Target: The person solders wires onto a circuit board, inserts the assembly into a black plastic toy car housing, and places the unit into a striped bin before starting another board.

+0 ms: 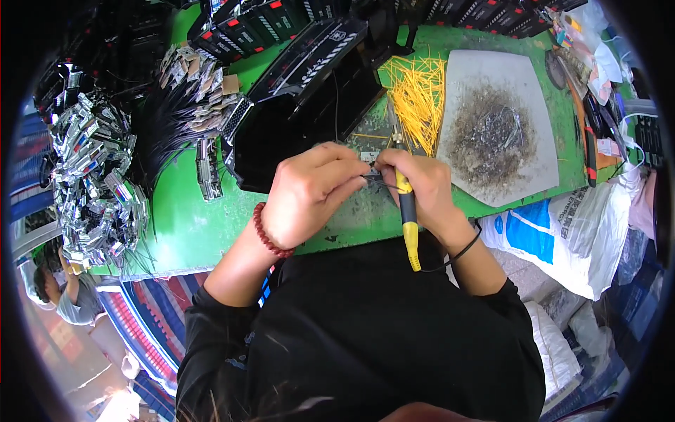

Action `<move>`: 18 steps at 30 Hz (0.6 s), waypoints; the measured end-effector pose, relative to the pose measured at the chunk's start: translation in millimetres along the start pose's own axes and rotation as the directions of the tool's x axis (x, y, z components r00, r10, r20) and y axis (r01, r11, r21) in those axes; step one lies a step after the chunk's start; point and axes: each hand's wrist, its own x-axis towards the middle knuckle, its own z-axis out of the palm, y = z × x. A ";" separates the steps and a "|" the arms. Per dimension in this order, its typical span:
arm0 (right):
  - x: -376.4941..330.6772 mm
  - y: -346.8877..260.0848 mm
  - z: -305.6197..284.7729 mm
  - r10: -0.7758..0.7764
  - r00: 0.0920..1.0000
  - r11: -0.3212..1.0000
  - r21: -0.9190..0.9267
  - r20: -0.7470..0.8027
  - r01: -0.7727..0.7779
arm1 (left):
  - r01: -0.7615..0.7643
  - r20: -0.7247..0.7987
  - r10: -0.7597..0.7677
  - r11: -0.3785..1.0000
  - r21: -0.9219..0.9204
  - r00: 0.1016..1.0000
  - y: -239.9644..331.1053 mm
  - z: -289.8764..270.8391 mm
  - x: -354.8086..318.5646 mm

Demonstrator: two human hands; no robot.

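My left hand point(313, 186), with a red bead bracelet at the wrist, is closed in a pinch on a thin dark wire point(380, 184). Tucked through the fingers of my right hand point(432, 186) is a yellow-and-black soldering iron point(409, 225), its tip pointing away from me and its cord trailing past the wrist. The right thumb and forefinger meet close to the left fingertips. A small silvery piece point(368, 157) shows beside them, partly hidden. Just beyond my left hand lies an open black plastic case point(271, 151), a dark wire hanging across it.
Silvery parts point(91, 176) heap at the left of the green table point(176, 239), beside wired small boards point(207, 95). Yellow sticks point(416, 98) lie beside a grey board point(541, 151) with dark debris. Black cases point(260, 28) line the back. A person point(74, 299) is at lower left.
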 end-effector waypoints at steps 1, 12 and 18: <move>1.8 -0.5 -2.6 0.008 0.999 1.000 -0.005 0.040 -0.008 | 0.020 0.014 -0.020 0.998 0.060 1.000 -2.1 2.8 -2.6; -2.8 -9.0 -2.3 0.247 0.961 0.826 0.545 -0.122 -0.143 | 0.150 -0.043 -0.151 0.988 -0.027 0.988 -12.3 17.4 -8.4; -4.1 -10.0 4.4 0.243 0.960 0.835 0.533 -0.136 -0.135 | 0.209 0.004 -0.210 0.967 -0.144 0.978 -5.4 21.7 -7.1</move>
